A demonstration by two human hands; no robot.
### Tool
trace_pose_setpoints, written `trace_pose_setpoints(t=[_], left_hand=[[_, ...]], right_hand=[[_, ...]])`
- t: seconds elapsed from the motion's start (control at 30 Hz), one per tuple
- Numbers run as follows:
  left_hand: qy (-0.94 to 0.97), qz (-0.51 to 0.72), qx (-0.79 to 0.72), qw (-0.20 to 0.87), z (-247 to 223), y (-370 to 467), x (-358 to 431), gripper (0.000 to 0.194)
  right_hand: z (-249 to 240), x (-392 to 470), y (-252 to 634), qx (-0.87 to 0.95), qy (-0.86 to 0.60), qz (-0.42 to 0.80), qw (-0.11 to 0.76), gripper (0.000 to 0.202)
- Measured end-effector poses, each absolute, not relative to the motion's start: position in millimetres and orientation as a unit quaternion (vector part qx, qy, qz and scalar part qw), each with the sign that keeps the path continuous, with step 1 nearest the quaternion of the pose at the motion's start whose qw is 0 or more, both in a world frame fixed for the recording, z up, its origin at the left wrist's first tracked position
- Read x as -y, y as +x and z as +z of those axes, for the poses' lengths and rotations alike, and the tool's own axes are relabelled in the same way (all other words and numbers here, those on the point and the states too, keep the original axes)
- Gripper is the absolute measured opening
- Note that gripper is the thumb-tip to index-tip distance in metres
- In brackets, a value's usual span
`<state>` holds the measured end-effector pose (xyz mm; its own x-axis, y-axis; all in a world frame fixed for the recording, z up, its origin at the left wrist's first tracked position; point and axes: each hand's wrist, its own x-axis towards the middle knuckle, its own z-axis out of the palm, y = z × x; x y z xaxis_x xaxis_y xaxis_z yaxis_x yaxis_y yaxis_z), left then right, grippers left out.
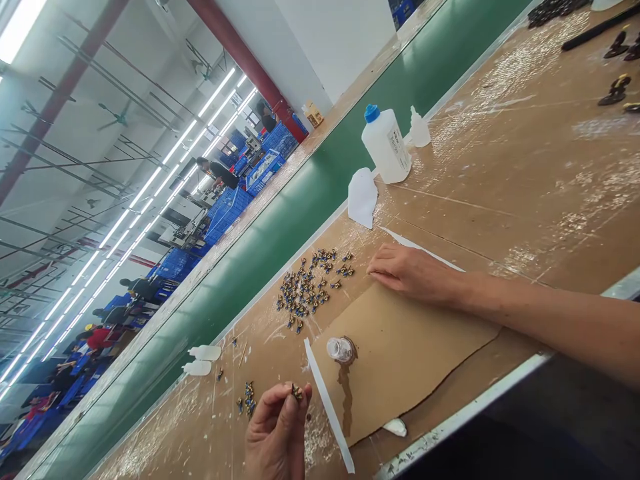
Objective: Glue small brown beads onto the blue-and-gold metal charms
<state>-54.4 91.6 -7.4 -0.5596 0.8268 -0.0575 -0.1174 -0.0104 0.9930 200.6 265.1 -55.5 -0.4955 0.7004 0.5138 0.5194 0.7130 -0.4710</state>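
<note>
In the head view my left hand pinches a tiny dark-and-gold figurine between thumb and fingers, above the bench just left of a cardboard sheet. My right hand lies at the sheet's far edge, its fingers pressed together; what they hold, if anything, is hidden. Close to those fingertips spreads a group of small blue-and-gold figurines. A smaller cluster of figurines lies beyond my left hand. On the cardboard stands a small clear jar, with a dark wet streak running from it.
White tape borders the cardboard. A large blue-capped bottle, a small dropper bottle and a white paper piece stand or lie farther off. Two white bottles lie at left. A green conveyor belt runs behind; people work beyond.
</note>
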Motion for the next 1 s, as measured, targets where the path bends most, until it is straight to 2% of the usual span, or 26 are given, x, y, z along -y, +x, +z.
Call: trace_pose_setpoints(t=[0.27,1.0], left_hand=[[0.321,0.661,-0.559,0.383,-2.0,-44.6,-92.9,0.026],[0.225,0.637,-0.582,0.453,-1.6,-51.1,-91.0,0.02]], right_hand=[[-56.3,-265.2,200.3,0.854,-0.361,0.126,0.353,0.026],[-54.7,-264.1,200.8,0.858,-0.361,0.118,0.346,0.026]])
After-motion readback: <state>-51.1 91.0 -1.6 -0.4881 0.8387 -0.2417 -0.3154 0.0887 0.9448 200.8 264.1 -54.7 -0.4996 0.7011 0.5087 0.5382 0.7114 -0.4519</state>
